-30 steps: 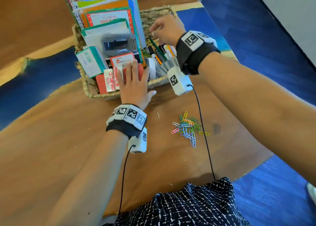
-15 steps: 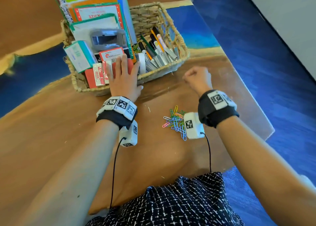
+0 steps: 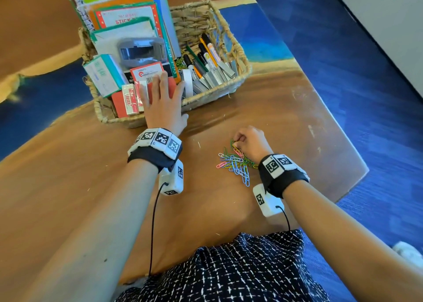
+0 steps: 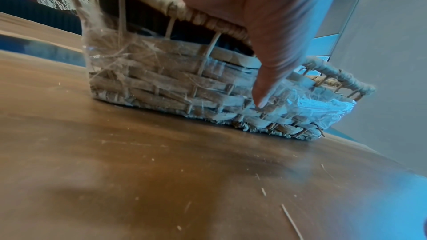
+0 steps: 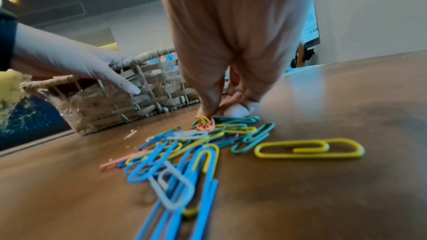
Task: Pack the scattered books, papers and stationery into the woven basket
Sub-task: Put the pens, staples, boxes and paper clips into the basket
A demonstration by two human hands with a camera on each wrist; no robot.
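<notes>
The woven basket (image 3: 229, 86) stands at the far side of the wooden table, packed with notebooks, small boxes, markers and a grey stapler. My left hand (image 3: 163, 100) rests on its near rim with straight fingers lying over the red boxes; the thumb (image 4: 265, 87) hangs against the basket wall (image 4: 161, 79). A pile of coloured paper clips (image 3: 235, 164) lies on the table in front of me. My right hand (image 3: 248, 142) is down at the far end of the pile, fingertips (image 5: 210, 109) pinching clips from the pile (image 5: 203, 145).
The table's right edge (image 3: 357, 160) runs close to the clips, with blue carpet (image 3: 366, 84) beyond. A single yellow clip (image 5: 307, 148) lies apart at the right of the pile. Straw bits dot the tabletop.
My right hand has come back from over the basket's pen side, down to the table and onto the paper-clip pile. The left hand has stayed on the basket rim.
</notes>
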